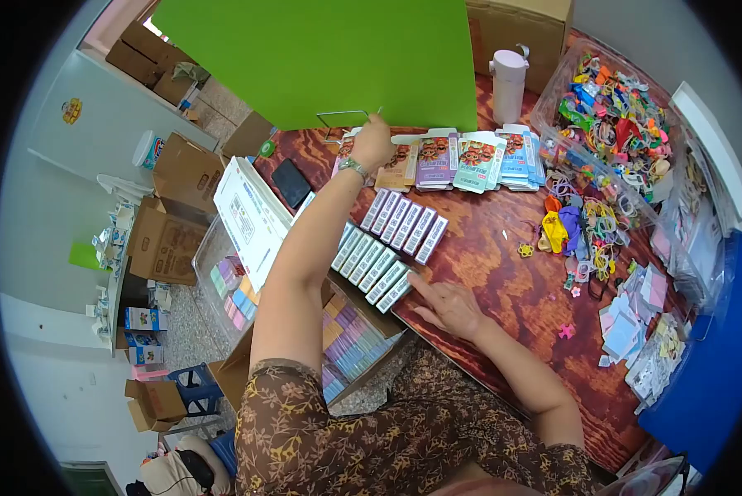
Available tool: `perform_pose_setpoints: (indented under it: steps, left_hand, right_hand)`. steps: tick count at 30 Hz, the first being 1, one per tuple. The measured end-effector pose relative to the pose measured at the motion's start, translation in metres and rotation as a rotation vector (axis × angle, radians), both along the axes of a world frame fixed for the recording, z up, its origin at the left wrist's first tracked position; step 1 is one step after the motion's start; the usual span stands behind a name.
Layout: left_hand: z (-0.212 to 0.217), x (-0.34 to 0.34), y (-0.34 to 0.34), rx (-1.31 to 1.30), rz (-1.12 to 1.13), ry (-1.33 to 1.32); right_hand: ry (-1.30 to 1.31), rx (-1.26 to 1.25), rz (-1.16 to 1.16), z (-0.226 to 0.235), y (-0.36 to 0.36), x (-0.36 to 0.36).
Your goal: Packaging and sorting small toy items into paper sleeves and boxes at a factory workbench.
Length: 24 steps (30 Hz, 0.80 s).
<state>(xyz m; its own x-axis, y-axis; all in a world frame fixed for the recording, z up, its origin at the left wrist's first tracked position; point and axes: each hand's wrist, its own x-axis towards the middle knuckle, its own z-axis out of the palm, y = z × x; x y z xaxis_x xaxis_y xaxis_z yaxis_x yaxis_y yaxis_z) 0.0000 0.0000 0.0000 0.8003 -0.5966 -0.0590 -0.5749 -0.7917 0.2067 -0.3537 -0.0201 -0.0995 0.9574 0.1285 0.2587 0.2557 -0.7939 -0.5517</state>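
Observation:
My left hand [372, 145], with a bracelet at its wrist, reaches to the far side of the table over the flat cartons. Its fingertips are mostly hidden, beside a thin wire stand [343, 116]. Under and next to it lie flat printed cartons: an orange stack [396, 168], a purple stack [437, 161], a green stack [476, 164] and a blue stack [518, 164]. My right hand [452, 309] rests at the near table edge, fingers apart, index fingertip touching the end box of the near row of small boxes [369, 266]. Behind it stands a second row [404, 223].
A bright green board [329, 58] stands at the back beside a pale bottle [509, 83]. Colourful trinkets fill a clear bin [615, 124] and spill onto the table [520, 298]. Below the near edge is a carton of packed small boxes [354, 343]; a dark phone [291, 183] lies left.

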Motion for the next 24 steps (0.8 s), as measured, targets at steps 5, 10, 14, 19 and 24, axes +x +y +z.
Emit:
perform_pose_setpoints:
  steps: [5,10,14,19,24]
  left_hand:
    - [0.08,-0.134,0.009,-0.308,-0.374,-0.088]
    - [0.023,-0.277,0.022,-0.292,-0.903,-0.634]
    - [-0.012,-0.361,0.036,-0.376,-0.902,-0.471]
    - [-0.071,-0.379,0.044,-0.495,-0.778,-0.036]
    - [-0.079,-0.378,0.044,-0.269,-0.532,0.192]
  right_hand:
    - [-0.077,0.318,-0.296,0.029,-0.024,-0.041]
    - [-0.261,1.705,-0.275,0.069,-0.052,-0.069]
    - [-0.166,1.458,-0.621,0.05,-0.07,-0.113]
    - [-0.06,1.088,-0.663,-0.008,-0.079,-0.158]
    - [0.02,0.954,-0.613,-0.021,-0.083,-0.164]
